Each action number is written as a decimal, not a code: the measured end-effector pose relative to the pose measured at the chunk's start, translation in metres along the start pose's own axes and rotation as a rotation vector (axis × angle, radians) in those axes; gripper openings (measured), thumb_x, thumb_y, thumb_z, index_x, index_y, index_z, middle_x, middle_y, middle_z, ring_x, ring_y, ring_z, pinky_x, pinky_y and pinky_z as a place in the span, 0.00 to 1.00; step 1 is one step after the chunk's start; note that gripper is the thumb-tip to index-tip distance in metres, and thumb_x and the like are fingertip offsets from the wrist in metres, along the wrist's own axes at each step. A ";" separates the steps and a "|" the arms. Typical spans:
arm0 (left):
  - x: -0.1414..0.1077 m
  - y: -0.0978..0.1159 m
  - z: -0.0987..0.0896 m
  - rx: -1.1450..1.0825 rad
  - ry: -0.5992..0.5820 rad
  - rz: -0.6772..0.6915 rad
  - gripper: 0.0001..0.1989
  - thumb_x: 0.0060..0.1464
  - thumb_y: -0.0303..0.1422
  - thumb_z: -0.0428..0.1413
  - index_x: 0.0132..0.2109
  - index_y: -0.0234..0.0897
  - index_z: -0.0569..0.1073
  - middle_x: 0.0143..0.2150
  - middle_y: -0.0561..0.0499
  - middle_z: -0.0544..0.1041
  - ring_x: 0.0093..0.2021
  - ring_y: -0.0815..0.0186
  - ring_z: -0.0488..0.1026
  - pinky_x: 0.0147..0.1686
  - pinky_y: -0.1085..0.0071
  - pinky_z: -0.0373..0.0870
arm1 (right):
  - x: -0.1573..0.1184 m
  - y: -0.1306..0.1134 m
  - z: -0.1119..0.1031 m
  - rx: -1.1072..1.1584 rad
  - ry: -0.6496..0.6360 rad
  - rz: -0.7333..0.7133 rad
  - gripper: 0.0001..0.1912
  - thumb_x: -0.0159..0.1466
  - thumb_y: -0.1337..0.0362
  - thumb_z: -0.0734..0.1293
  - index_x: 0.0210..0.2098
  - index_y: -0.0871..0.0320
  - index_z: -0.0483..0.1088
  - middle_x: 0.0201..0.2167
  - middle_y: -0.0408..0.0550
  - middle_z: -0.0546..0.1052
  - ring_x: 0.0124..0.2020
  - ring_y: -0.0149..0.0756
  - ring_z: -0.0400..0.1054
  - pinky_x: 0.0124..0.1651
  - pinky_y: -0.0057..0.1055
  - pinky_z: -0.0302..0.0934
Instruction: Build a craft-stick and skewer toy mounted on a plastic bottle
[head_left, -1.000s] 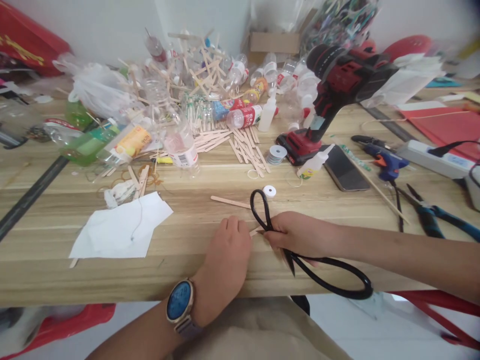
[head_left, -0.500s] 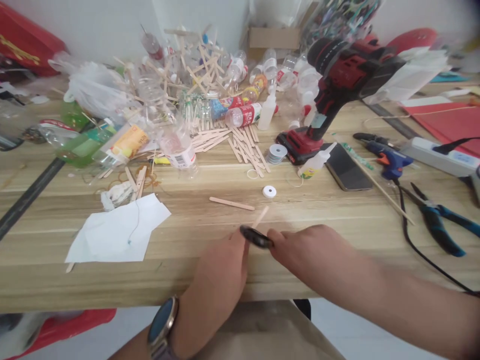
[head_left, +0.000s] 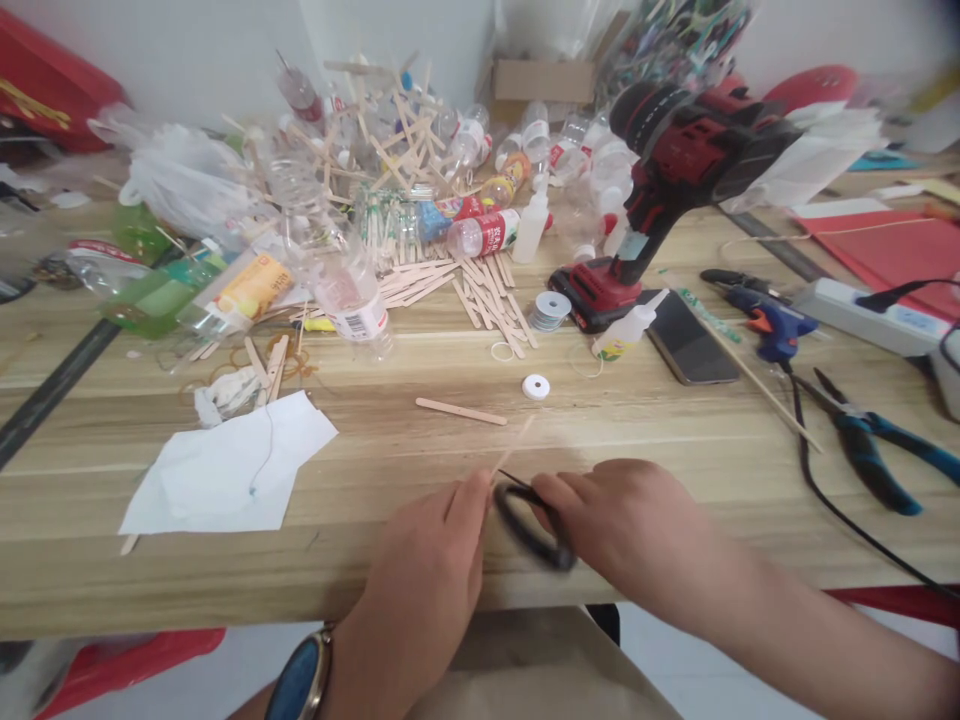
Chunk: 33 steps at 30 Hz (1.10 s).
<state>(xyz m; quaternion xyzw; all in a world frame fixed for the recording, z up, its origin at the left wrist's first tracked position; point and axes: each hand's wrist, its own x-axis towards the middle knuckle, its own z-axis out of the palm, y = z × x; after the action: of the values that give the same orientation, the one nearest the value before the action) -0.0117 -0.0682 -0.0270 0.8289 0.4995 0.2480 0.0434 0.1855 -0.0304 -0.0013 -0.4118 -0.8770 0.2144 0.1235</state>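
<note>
Near the table's front edge, my left hand [head_left: 431, 560] is closed on a thin wooden craft stick [head_left: 516, 442] that slants up and away from the fingers. My right hand [head_left: 619, 510] grips black-handled scissors [head_left: 536, 530]; their loop is blurred and hangs toward me. A thin dark part of the scissors reaches to the stick beside my left fingertips. Whether the blades are around the stick I cannot tell. Just beyond my hands lies another craft stick [head_left: 461, 411], with a white disc [head_left: 535, 387] to its right.
A red cordless drill [head_left: 675, 170] stands at the back right, beside a glue bottle [head_left: 626, 328] and a phone [head_left: 690, 338]. Pliers [head_left: 870, 440] and a glue gun [head_left: 772, 315] lie right. Paper [head_left: 225, 470] lies left. Plastic bottles [head_left: 356, 300] and loose sticks [head_left: 491, 300] crowd the back.
The scissors have turned, so their loop now shows wider and lower. Both hands have shifted slightly down toward the table's front edge, the stick still in the left.
</note>
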 end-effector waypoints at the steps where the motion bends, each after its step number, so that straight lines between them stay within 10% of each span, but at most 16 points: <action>1: -0.001 0.000 0.000 -0.001 -0.006 -0.009 0.14 0.63 0.22 0.43 0.48 0.32 0.71 0.34 0.46 0.83 0.28 0.62 0.80 0.27 0.68 0.77 | -0.001 0.000 0.002 -0.082 0.048 -0.034 0.16 0.67 0.70 0.57 0.25 0.58 0.70 0.17 0.45 0.74 0.16 0.30 0.63 0.21 0.30 0.46; 8: -0.002 -0.001 0.005 0.177 0.075 0.052 0.17 0.62 0.19 0.40 0.49 0.29 0.71 0.30 0.46 0.82 0.26 0.63 0.80 0.24 0.70 0.76 | 0.010 -0.001 0.011 0.370 -0.123 0.116 0.32 0.75 0.61 0.50 0.20 0.58 0.72 0.17 0.43 0.78 0.18 0.28 0.71 0.23 0.23 0.59; 17: -0.001 0.004 0.002 0.198 0.086 0.041 0.17 0.61 0.17 0.39 0.50 0.28 0.67 0.29 0.45 0.81 0.24 0.62 0.79 0.22 0.69 0.76 | -0.001 0.001 0.027 -0.068 0.316 0.000 0.25 0.74 0.59 0.55 0.30 0.59 0.77 0.23 0.50 0.80 0.21 0.34 0.72 0.26 0.29 0.58; 22: -0.001 0.007 -0.002 0.237 0.095 0.098 0.17 0.61 0.18 0.38 0.54 0.24 0.63 0.30 0.43 0.81 0.26 0.60 0.80 0.20 0.69 0.75 | 0.005 -0.007 0.014 0.584 -0.101 0.288 0.33 0.73 0.50 0.53 0.19 0.57 0.72 0.14 0.45 0.76 0.16 0.31 0.70 0.23 0.26 0.62; 28: 0.000 0.011 -0.009 0.216 0.091 0.084 0.17 0.58 0.16 0.40 0.52 0.25 0.63 0.29 0.44 0.80 0.23 0.61 0.78 0.18 0.69 0.75 | 0.000 -0.007 0.008 0.039 0.239 0.045 0.29 0.73 0.52 0.53 0.28 0.58 0.77 0.22 0.51 0.80 0.20 0.35 0.71 0.25 0.30 0.60; 33: -0.001 0.013 -0.013 0.256 0.129 0.121 0.17 0.58 0.17 0.39 0.52 0.22 0.64 0.28 0.44 0.80 0.23 0.61 0.79 0.19 0.69 0.75 | 0.002 -0.010 0.008 0.250 0.079 0.042 0.31 0.75 0.60 0.54 0.19 0.56 0.72 0.16 0.42 0.76 0.18 0.26 0.71 0.23 0.21 0.61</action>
<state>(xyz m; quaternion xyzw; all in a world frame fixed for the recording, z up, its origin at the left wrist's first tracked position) -0.0071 -0.0774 -0.0121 0.8384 0.4782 0.2373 -0.1098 0.1745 -0.0369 -0.0034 -0.4199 -0.8290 0.3082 0.2039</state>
